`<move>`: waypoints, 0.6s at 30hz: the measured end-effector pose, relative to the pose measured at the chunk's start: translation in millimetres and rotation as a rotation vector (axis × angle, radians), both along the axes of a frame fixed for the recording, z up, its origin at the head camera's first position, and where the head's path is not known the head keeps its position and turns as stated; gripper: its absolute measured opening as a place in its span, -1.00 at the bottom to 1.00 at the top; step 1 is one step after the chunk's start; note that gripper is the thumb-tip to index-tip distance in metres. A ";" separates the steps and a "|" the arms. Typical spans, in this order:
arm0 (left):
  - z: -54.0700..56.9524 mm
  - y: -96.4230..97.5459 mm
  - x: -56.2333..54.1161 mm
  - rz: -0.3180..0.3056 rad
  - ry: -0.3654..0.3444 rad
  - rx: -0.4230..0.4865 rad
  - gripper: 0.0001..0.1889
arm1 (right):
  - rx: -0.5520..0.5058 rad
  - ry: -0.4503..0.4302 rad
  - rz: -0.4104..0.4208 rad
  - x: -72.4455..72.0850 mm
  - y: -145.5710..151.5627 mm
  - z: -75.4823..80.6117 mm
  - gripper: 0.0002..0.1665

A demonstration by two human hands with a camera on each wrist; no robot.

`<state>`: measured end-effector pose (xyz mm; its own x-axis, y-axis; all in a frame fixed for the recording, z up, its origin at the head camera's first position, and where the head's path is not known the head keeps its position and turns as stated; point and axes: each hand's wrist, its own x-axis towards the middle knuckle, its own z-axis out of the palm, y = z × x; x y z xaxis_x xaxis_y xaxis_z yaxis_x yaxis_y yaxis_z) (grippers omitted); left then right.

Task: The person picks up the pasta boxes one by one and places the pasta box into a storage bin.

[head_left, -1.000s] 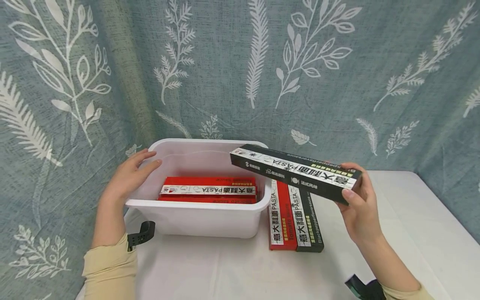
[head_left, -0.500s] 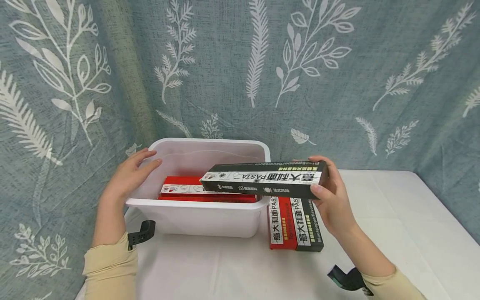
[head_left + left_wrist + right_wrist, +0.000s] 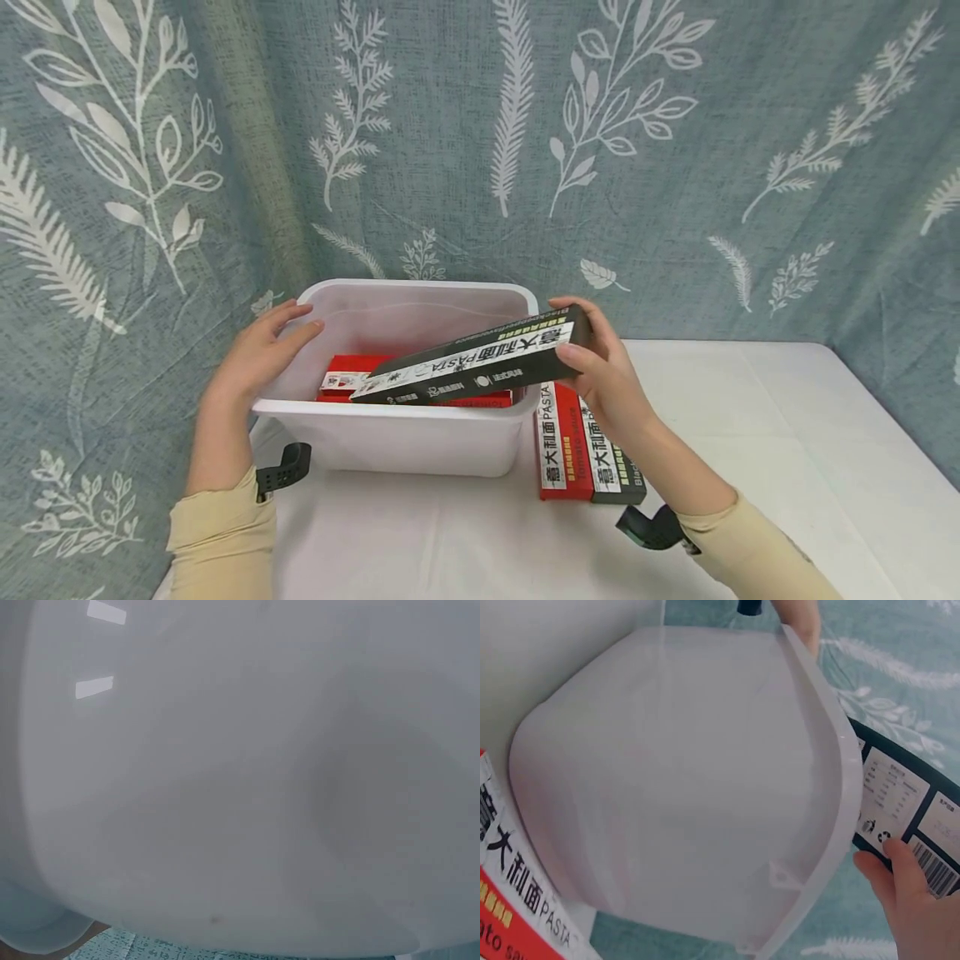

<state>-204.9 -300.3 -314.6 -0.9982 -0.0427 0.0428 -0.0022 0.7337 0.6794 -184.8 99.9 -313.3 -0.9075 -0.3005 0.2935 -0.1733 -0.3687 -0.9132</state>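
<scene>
My right hand grips the near end of a black pasta box, thumb on the front face. The box slants down to the left over the right rim of a white plastic bin, its far end inside above the red pasta boxes. In the right wrist view, my fingers hold the black box beside the bin's rim. My left hand rests at the bin's left rim, thumb and fingers apart. The bin's white wall fills most of the left wrist view, and that hand is hidden there.
Right of the bin, a red pasta box and a second black pasta box lie side by side on the white tablecloth. A blue-green leaf-patterned curtain hangs behind the bin.
My right hand has carried the black box leftward over the bin, and its far end has dipped inside. The left hand has stayed at the rim.
</scene>
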 end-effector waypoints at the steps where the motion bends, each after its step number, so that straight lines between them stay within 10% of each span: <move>1: 0.0 -0.3 0.0 0.000 -0.001 0.000 -0.24 | 0.004 -0.009 0.012 -1.6 -2.9 0.6 -0.38; 18: 1.0 -0.1 -2.8 0.004 -0.015 0.024 -0.23 | 0.288 0.038 0.083 -24.3 -27.6 1.5 -0.31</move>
